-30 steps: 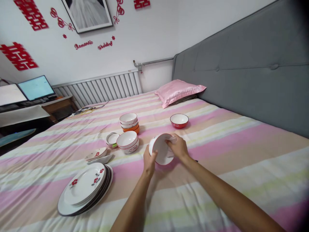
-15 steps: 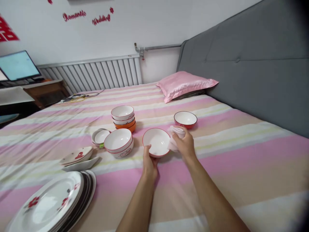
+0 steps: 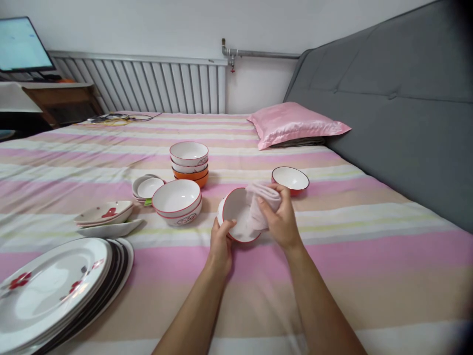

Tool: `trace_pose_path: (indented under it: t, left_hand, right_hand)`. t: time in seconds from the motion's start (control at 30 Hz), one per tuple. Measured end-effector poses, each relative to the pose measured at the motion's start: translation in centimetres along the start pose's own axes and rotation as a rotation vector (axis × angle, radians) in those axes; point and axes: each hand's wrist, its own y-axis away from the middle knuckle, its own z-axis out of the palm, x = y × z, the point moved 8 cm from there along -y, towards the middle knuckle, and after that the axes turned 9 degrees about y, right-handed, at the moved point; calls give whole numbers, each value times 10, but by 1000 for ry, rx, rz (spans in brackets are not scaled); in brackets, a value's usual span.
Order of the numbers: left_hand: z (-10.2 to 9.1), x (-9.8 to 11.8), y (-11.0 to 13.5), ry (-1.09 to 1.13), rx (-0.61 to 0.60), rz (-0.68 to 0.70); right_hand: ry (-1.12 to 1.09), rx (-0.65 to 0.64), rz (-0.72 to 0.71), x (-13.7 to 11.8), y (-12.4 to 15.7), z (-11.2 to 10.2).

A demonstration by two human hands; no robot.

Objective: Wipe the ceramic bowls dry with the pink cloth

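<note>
A white bowl with a red rim is tilted toward the right, and my left hand grips its near-left edge with the thumb inside the rim. My right hand is closed on a folded pale pink cloth, which lies over the bowl's right side and covers part of its inside. Just behind my right hand stands a red-orange bowl with a dark rim. To the left of the held bowl are two nested white bowls. Behind those rises a stack of white and orange bowls.
Small white dishes sit left of the nested bowls. Nearer are shallow patterned dishes and a tall pile of plates at the front left. A pink pillow lies by the grey headboard. Cables lie at the far left.
The bowl in my left hand has tilted up toward the right. My right hand has brought the cloth from beside the rim over the bowl's inside. The camera view has dipped.
</note>
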Motion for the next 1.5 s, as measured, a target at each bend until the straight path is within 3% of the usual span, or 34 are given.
trace_pose_path:
  t: [0.13, 0.23, 0.4, 0.5, 0.6, 0.7, 0.83, 0.97, 1.1, 1.27, 1.37, 1.5]
  left_hand:
    - [-3, 0, 0, 56, 39, -36]
    - [-5, 0, -1, 89, 60, -83]
    - [-7, -1, 0, 99, 68, -90]
    - [-8, -2, 0, 49, 62, -81]
    - [-6, -1, 1, 14, 43, -52]
    - [-3, 4, 2, -15, 26, -19]
    - [-2, 6, 3, -99, 30, 16]
    - [-2, 13, 2, -287, 46, 148]
    - [8, 25, 6, -435, -13, 291]
    - [14, 40, 12, -512, -53, 438]
    - [5, 35, 6, -421, -24, 375]
    - [-10, 25, -4, -217, 41, 232]
  right_hand:
    - [290, -298, -80, -5, 11, 31]
    - [444, -329, -165, -7, 14, 37]
    - [480, -282, -98, -3, 10, 28]
    - [472, -145, -100, -12, 5, 8]
    - [441, 97, -214, -32, 4, -15]
    - [398, 184, -380, -44, 9, -15]
    - [459, -38, -463, -28, 14, 22]
    - [621, -222, -303, 3, 15, 47]
    - [741, -276, -146, 10, 14, 49]
    - [698, -553, -9, 12, 22, 60]
    - [612, -712, 49, 9, 27, 57]
    - [621, -895, 93, -1, 31, 35]
